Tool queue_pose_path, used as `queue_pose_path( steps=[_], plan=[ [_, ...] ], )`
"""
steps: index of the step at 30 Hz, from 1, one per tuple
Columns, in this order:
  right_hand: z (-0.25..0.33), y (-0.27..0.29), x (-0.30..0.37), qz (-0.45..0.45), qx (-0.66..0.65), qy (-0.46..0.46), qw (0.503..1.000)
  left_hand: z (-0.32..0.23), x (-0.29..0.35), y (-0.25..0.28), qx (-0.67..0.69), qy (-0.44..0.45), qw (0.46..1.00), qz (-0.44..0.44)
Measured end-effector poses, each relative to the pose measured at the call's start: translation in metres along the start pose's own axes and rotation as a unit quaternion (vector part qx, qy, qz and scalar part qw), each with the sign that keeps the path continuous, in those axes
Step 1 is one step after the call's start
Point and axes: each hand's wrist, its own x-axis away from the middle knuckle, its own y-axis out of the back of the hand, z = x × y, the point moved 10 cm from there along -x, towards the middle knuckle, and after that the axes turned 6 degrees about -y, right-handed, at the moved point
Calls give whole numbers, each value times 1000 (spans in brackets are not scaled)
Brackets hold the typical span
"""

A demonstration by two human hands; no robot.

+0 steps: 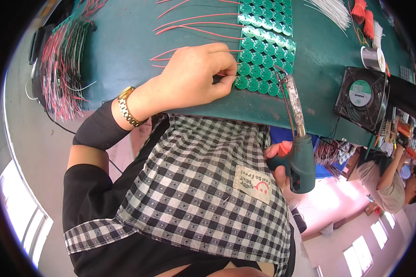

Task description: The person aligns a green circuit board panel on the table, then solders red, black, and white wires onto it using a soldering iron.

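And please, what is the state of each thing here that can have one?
Circuit-board panel: flat on the table
Soldering tool: held, tip over the panel; heat cannot be told
Left hand: pinching a red wire at the panel's edge
Right hand: gripping the soldering tool
Wristwatch: worn
Fan: spin cannot be told
White wires: loosely bundled

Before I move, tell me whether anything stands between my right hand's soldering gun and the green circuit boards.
Nothing visible does: the soldering gun in the right hand has its tip over the green circuit boards, toward their right edge. The left hand is at their left edge, off to one side.
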Motion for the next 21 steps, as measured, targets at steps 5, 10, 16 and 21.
queue_pose_path(
  steps=[5, 10, 16, 21],
  plan=[
    [1, -4, 1, -16, -25, -7, 1000, -2, -1, 1, 3, -6, 1000, -3],
    [5, -8, -3, 13, -51, -11, 999, -1, -2, 0, 1, -2, 1000, 5],
    [-7, -6, 0, 36, -11, -45, 998, 0, -2, 1, 15, -1, 1000, -2],
    [-33, 12, 16, -9, 41, -17, 999, 0, -2, 2, 19, -2, 1000, -2]
  ],
)
